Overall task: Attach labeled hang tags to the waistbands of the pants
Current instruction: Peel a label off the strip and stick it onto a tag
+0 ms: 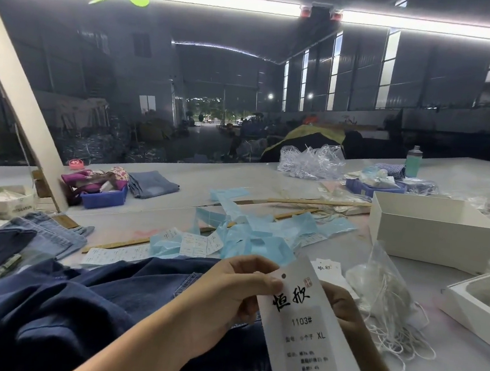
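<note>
Fingers and thumb of your left hand (pixel 228 297) pinch the hang tag (pixel 303 328) just below its punched hole, likely keeping the hole free for threading. Your right hand (pixel 338 306) sits behind the tag; I cannot tell its finger pose. Dark denim pants (pixel 76 312) lie left of the tag, loop strings (pixel 394 328) right.
</note>
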### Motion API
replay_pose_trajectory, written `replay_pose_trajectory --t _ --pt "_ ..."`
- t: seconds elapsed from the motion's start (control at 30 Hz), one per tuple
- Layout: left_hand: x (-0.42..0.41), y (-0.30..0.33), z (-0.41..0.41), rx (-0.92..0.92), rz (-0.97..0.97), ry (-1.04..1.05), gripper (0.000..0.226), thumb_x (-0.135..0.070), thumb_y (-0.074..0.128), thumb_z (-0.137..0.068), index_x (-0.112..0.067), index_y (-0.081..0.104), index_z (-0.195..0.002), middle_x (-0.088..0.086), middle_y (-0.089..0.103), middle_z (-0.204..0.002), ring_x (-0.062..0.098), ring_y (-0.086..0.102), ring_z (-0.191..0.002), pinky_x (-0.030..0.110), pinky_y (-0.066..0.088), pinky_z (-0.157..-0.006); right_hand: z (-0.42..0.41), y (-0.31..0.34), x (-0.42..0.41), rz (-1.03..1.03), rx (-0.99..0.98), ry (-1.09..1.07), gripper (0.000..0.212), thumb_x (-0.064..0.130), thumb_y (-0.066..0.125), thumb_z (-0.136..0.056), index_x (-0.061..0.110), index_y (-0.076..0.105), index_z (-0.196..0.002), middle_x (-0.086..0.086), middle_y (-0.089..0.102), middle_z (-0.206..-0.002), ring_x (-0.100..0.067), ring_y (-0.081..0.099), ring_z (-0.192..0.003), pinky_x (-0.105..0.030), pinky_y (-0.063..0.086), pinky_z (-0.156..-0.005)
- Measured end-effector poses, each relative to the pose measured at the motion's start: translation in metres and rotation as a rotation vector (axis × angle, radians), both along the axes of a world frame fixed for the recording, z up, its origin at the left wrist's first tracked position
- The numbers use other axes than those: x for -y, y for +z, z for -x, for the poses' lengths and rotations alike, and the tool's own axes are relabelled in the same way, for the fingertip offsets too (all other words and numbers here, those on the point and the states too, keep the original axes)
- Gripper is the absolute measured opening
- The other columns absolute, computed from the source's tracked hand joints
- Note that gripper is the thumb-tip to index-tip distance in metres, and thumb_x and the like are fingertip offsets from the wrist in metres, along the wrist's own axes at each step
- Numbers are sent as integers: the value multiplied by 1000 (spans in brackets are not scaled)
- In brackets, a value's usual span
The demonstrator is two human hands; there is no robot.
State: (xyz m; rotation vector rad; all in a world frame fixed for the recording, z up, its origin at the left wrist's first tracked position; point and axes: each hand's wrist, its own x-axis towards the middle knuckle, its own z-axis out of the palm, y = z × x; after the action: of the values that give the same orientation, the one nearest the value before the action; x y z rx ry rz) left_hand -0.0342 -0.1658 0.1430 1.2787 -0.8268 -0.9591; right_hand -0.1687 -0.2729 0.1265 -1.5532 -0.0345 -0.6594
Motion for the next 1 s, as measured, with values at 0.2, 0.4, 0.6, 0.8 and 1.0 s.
replay_pose_trajectory --t 0.2,0.4,0.6,0.8,1.0 --pt "2 1 2 5 -38 2 15 -14 82 -68 -13 69 -77 23 66 -98 37 52 -92 43 40 -79 -7 -17 4 -160 19 26 20 7 61 -67 12 80 -74 -11 71 -69 -19 68 -60 -26 54 -53" --pt "1 1 2 26 -58 -32 7 -15 68 -66 -13 62 -67 18 68 -82 26 62 -67 32 44 -64 -9 -20 -1 -110 45 -39 10 16 69 -72 10 77 -71 -5 68 -61 -12 61 -52 -20 46 -48" --pt "2 -3 3 12 -92 -23 12 -16 71 -63 -17 60 -66 13 64 -75 21 57 -59 26 44 -56 -8 -24 2 -17 39 -44 19 26 66 -78 10 76 -79 2 66 -61 -4 57 -53 -15 42 -49" --pt "5 -19 4 853 -3 265 8 -33 73 -78 -36 71 -85 -20 60 -76 -1 55 -68 10 40 -62 -9 -38 12 -27 -85 -104 18 20 65 -79 6 76 -85 -12 67 -68 -19 59 -61 -26 44 -55" --pt "7 -25 11 1289 82 226 15 -34 62 -89 -31 73 -99 -20 64 -87 2 60 -83 23 49 -74 -4 -39 17 89 -198 -189 14 9 54 -72 1 65 -70 -8 60 -62 -17 55 -60 -28 42 -55"
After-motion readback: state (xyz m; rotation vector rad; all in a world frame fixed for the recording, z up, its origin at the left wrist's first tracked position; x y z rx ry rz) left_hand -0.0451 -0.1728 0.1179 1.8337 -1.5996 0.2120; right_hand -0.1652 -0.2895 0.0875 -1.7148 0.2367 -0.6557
